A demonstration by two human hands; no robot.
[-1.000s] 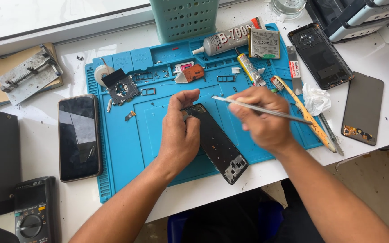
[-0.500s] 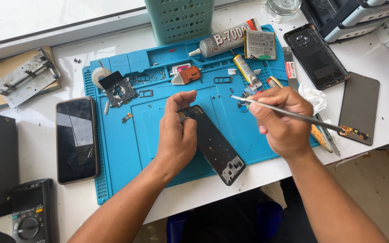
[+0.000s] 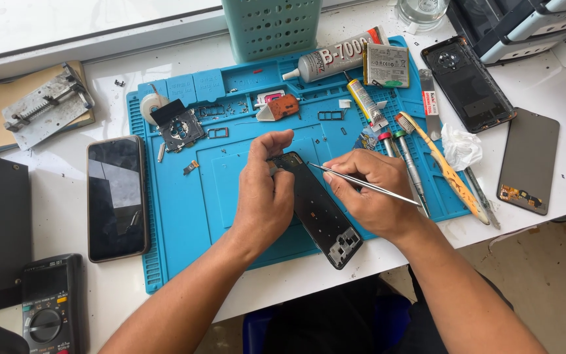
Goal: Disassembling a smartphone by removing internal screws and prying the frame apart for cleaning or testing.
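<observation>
Black flat phone frame [image 3: 319, 206], perhaps plastic

I see a blue mat [image 3: 185, 223], a dark phone [image 3: 116, 196] left of it, a multimeter [image 3: 47, 308], a glue tube [image 3: 335, 56], a green basket [image 3: 271, 26], a toothbrush [image 3: 443, 167].

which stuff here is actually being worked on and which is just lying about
In use: left hand steadying the black phone frame; right hand holding the metal tweezers.

Lying about: glue tube, battery, toothbrush, dark phone, multimeter.
</observation>
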